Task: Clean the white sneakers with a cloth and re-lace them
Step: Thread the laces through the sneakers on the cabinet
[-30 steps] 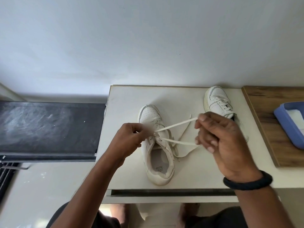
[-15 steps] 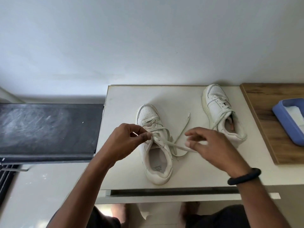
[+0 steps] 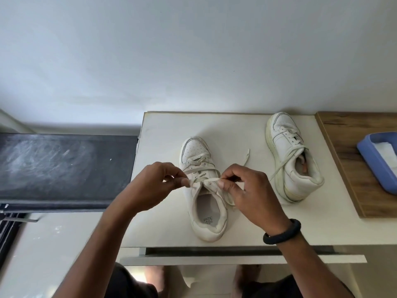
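Bench: white, carries both sneakers.
Near sneaker: centre, toe pointing away.
Second sneaker: well apart to its right, laced.
Uppers likely light and fairly stiff; steady by the heel.
Left hand, right hand: each pinches the lace over the top eyelets.
Lace: soft, limp; hold near the tip.
Insole print: unreadable.

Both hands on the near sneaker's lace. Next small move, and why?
Probably draw the flat white lace snug across the near white leather sneaker: the left hand and right hand each pinch it at the upper eyelets.
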### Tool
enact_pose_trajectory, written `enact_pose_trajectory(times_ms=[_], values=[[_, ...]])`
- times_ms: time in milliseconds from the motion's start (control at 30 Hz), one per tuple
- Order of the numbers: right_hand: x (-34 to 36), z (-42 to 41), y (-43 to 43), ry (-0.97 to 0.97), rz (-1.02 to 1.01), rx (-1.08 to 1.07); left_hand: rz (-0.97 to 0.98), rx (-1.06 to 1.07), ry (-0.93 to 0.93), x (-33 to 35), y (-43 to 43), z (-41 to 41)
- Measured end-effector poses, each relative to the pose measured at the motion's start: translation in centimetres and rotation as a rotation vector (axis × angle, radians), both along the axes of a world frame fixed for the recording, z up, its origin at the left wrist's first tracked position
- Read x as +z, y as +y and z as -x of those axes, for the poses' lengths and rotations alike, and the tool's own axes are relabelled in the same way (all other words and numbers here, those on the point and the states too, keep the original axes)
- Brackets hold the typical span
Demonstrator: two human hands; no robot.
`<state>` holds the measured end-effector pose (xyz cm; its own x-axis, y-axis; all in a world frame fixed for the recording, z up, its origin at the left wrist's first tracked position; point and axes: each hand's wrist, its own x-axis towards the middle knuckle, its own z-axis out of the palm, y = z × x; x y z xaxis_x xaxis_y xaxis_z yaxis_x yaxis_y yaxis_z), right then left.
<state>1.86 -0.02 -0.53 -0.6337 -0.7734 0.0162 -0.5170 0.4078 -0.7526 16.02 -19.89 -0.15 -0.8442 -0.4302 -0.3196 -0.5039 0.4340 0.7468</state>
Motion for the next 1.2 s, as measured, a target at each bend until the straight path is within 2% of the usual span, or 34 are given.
enact_pose_trajectory(times_ms=[67,167,267,333,433,533,600,667,733,767,800,867,933,1067,1200], values=[[0.6,0.2,0.4,-0.135,0.055,0.011,0.143,-0.077,0.005,0.1,-0.8,-0.6],[1.1,0.6,1.0,-0.172,0.066,0.045,0.302,-0.139,0.066,0.9,-1.9,-1.5],[1.1,0.7,1.3,-0.179,0.064,0.080,0.296,-0.187,0.188,2.6,-2.4,-2.2],[1.0,0.8,1.3,-0.170,0.063,0.072,0.225,-0.204,0.221,3.8,-2.4,-2.8],[0.7,1.0,1.4,-0.153,0.061,0.049,0.182,-0.091,0.142,5.5,-3.2,-4.0],[0.5,1.1,1.5,-0.122,0.037,0.053,0.403,0.045,0.126,6.3,-4.4,-5.2],[0.3,1.1,1.5,-0.107,0.025,0.052,0.474,0.114,0.033,5.9,-5.7,-6.0],[0.2,1.1,1.4,-0.084,0.018,0.042,0.442,0.101,-0.196,4.2,-7.0,-6.6],[0.1,1.3,1.4,-0.072,0.021,0.018,0.401,0.007,-0.437,2.1,-7.2,-6.6],[0.0,1.3,1.4,-0.081,0.022,0.006,0.410,-0.059,-0.482,1.4,-6.7,-6.2],[0.0,1.3,1.4,-0.092,0.021,-0.001,0.430,-0.109,-0.440,0.7,-6.1,-5.5],[-0.1,1.3,1.3,-0.112,0.012,0.001,0.405,-0.154,-0.137,0.2,-4.0,-3.4],[-0.3,1.2,1.3,-0.130,-0.001,0.013,0.293,-0.196,0.101,0.7,-1.2,-1.2],[-0.4,1.2,1.1,-0.120,-0.010,0.025,0.200,-0.226,0.172,-1.1,1.4,0.5],[-0.4,1.4,1.3,-0.137,-0.005,0.008,0.068,-0.144,0.161,-1.8,0.8,0.3]])
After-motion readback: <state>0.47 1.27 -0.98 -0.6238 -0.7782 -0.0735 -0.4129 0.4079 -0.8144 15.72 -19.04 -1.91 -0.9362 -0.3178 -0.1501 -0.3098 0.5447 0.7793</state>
